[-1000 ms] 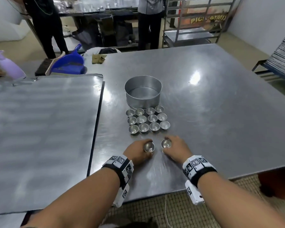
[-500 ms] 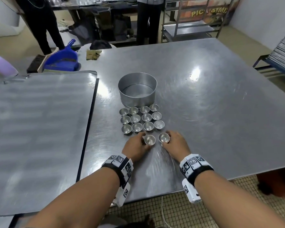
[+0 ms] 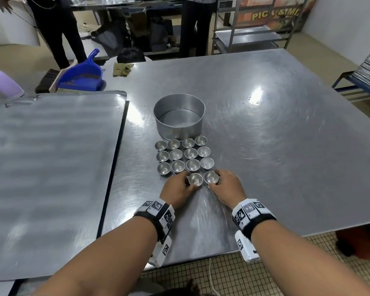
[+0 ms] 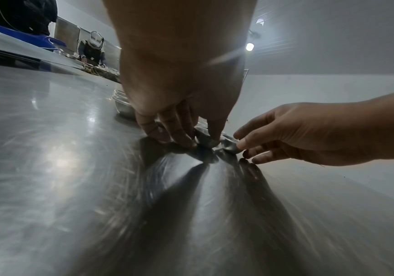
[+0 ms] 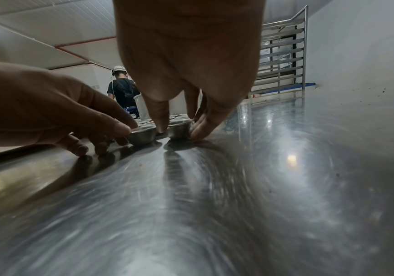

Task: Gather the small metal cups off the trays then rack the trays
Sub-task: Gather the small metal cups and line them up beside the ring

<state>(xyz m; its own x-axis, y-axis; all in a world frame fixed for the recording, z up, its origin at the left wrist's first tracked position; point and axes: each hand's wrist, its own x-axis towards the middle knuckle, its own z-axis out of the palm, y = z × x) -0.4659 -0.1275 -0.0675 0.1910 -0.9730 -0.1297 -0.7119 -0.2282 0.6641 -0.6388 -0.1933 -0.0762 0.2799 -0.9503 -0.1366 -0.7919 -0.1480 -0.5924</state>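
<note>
Both hands have slid their cups forward across the surface (image 3: 286, 146) to the grid of cups (image 3: 185, 154). The left hand (image 3: 177, 190) pinches one cup (image 3: 195, 179), the right hand (image 3: 228, 186) another cup (image 3: 210, 177), side by side just before the nearest row.

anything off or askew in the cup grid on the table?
Nothing tipped, spilled or visibly damaged. Twelve cups stand upright in a three-by-four block, slightly skewed, below the round tin. The fourth row is incomplete: the left hand and right hand each hold one cup there.
</note>
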